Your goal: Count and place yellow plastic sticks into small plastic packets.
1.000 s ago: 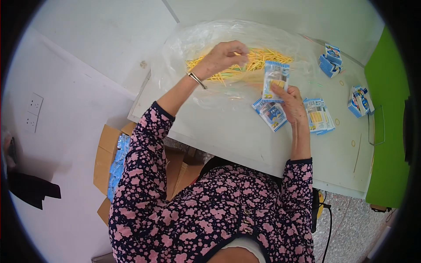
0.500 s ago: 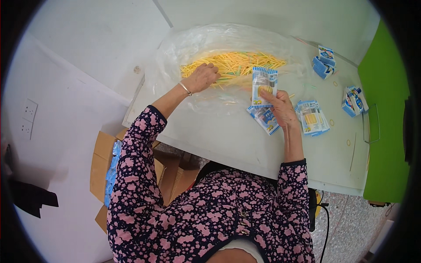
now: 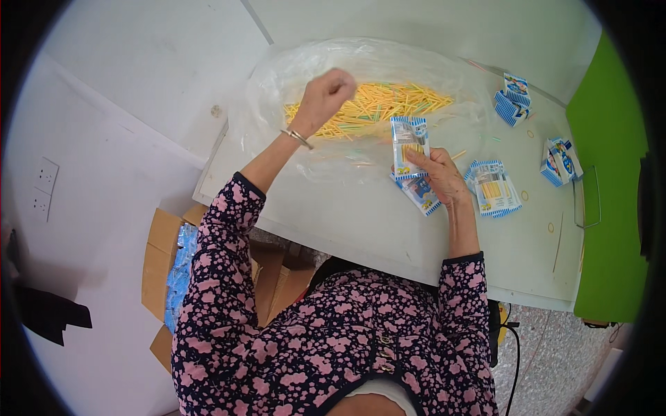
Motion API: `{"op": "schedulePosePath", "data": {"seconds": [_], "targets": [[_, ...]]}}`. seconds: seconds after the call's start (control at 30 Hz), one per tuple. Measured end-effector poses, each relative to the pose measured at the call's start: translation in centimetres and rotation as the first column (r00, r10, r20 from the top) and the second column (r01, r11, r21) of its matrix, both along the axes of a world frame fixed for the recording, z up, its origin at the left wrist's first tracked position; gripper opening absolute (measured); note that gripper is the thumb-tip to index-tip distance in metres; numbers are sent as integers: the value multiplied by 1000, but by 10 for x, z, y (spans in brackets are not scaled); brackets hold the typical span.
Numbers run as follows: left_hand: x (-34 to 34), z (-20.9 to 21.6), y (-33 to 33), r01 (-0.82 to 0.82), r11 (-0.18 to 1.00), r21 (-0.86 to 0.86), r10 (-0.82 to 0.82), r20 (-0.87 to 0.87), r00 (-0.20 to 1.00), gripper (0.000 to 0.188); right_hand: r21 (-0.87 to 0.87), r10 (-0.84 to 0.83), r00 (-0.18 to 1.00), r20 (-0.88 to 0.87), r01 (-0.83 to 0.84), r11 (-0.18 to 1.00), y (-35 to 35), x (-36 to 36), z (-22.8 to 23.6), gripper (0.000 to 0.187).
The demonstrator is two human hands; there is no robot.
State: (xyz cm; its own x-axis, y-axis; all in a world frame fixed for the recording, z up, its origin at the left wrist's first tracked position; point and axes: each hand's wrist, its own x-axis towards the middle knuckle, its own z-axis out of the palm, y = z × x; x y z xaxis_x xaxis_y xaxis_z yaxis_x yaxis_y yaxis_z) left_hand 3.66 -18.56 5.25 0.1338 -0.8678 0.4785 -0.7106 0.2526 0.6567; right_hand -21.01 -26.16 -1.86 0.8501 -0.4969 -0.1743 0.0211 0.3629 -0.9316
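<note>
My right hand (image 3: 446, 179) is closed on a small blue-and-white packet (image 3: 409, 147), thumb on its front, where a clear window shows yellow sticks. A second such packet (image 3: 421, 195) is partly hidden just below that hand. My left hand (image 3: 327, 100), with a bracelet at the wrist, is raised over the left part of a heap of thin sticks (image 3: 388, 102), mostly yellow with a few green. Its fingers are curled in and slightly blurred; anything inside them is hidden. The heap lies in a spread, clear plastic bag (image 3: 361, 52).
More packets (image 3: 494, 188) lie right of my right hand. Bundled packets (image 3: 512, 107) and another bundle (image 3: 560, 161) stand farther right, near a green panel (image 3: 610, 187). Rubber bands (image 3: 525, 196) are scattered on the white table (image 3: 333, 215). Left below sits a cardboard box (image 3: 158, 253) with blue packets.
My left hand has lifted off the heap of sticks, moving up and slightly right. My right hand has lowered the packet slightly and shifted it a little left.
</note>
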Motion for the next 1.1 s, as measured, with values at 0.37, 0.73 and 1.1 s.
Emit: {"op": "schedulePosePath", "data": {"seconds": [0.37, 0.73, 1.1], "targets": [[-65, 22, 7, 208, 978, -14, -165, -665, 729, 9, -62, 45, 997, -54, -49, 997, 7, 3, 2, 24], [-83, 6, 12, 315, 927, 205, -268, -224, 937, 18, -112, 18, 1000, 8, -17, 994, 3, -11, 14, 23], [-105, -37, 22, 187, 930, 316, -250, 171, 953, 22, -668, -481, 786, -388, 120, 734, -33, -116, 9, 23]]}}
